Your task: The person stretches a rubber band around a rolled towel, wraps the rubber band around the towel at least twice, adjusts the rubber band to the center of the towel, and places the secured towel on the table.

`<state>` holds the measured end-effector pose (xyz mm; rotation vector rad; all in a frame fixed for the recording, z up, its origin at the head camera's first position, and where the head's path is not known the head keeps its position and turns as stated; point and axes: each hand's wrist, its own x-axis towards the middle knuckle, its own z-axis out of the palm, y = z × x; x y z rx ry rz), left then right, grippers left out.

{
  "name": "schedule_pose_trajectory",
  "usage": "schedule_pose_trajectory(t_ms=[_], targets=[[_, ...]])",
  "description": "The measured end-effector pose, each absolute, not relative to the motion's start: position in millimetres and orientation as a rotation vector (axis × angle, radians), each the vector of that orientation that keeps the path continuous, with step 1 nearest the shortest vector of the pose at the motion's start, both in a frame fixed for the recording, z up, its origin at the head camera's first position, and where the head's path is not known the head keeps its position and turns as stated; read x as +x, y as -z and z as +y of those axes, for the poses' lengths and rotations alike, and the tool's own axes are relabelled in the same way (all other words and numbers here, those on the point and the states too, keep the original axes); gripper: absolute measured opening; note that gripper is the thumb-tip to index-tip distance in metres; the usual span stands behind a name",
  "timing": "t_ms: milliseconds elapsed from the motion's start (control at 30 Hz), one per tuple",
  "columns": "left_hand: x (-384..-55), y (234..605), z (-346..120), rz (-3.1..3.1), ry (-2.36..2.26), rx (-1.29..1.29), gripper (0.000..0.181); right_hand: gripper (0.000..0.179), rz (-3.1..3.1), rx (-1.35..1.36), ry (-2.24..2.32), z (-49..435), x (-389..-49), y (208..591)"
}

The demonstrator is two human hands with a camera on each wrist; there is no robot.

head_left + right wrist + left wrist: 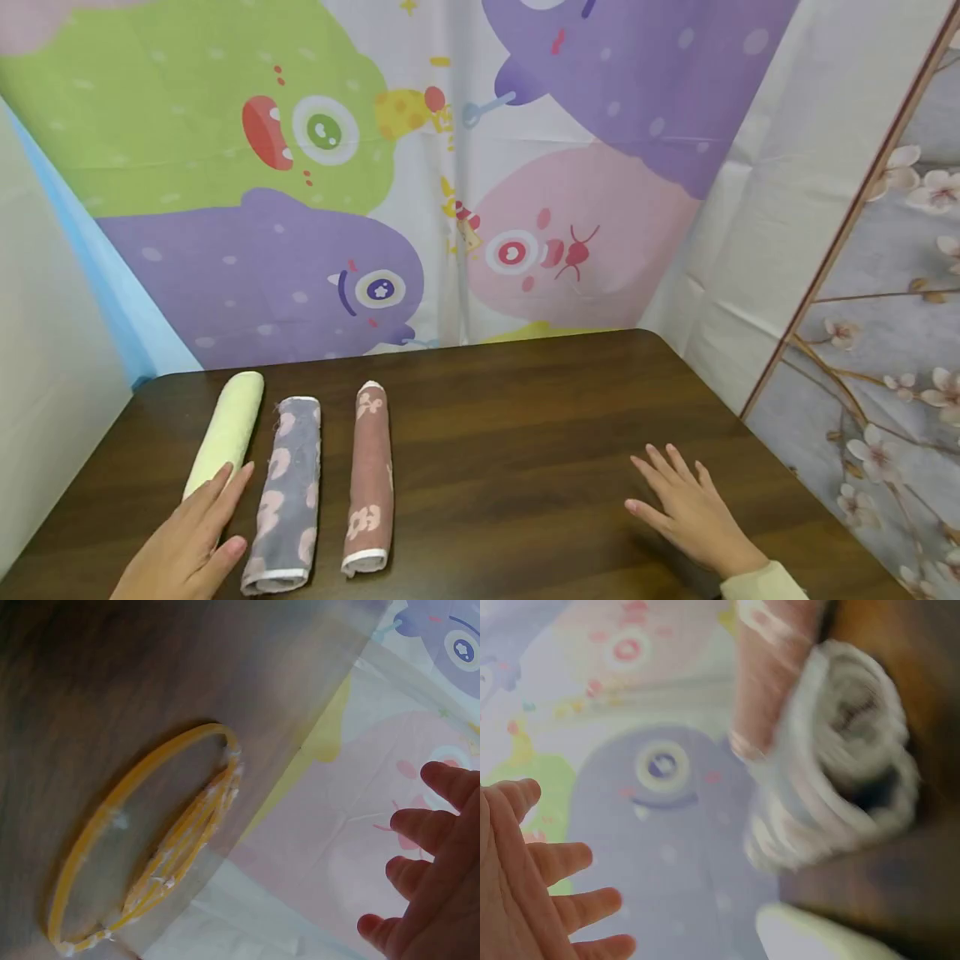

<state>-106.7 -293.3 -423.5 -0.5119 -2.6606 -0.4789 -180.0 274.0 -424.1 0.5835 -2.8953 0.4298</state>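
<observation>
Three rolled towels lie side by side on the left of the brown table: a pale yellow one [227, 429], a grey one with pink patches [283, 492] and a dusty pink one with pale figures [370, 479]. My left hand [187, 533] is spread over the near end of the yellow towel, holding nothing. In the left wrist view the grey towel's coiled end [851, 742] is blurred, apart from my fingers [566, 862]. At the right, my right hand [693, 508] hovers above the table with fingers spread; its fingers [427, 825] grip nothing in the right wrist view.
A wood-grain table [517, 450] stands before a cartoon-monster curtain [442, 167]. A flowered panel [885, 333] borders the right side, a pale wall [52, 333] the left. A yellow looped band with thin strands [86, 847] shows in the right wrist view; its kind is unclear.
</observation>
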Motion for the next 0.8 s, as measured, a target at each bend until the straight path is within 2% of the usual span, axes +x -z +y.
schedule_pose_trajectory(t_ms=[167,433,600,800], targets=[[-116.3,406.6,-268.1,-2.553,0.783,-0.619,0.06,0.057,-2.89,0.59,-0.477,272.6,-183.1,425.6],[-137.9,366.6,-221.8,-2.769,1.002,-0.473,0.066,0.042,-2.805,0.693,-0.623,270.1,-185.9,422.6],[-160.5,361.6,-194.6,-2.842,0.929,-0.44,0.072,0.039,-2.868,0.786,-0.722,269.5,-189.0,420.4],[-181.7,369.9,-177.7,-2.95,1.053,-0.367,0.076,0.035,-2.869,0.836,-0.778,277.9,-183.6,419.9]])
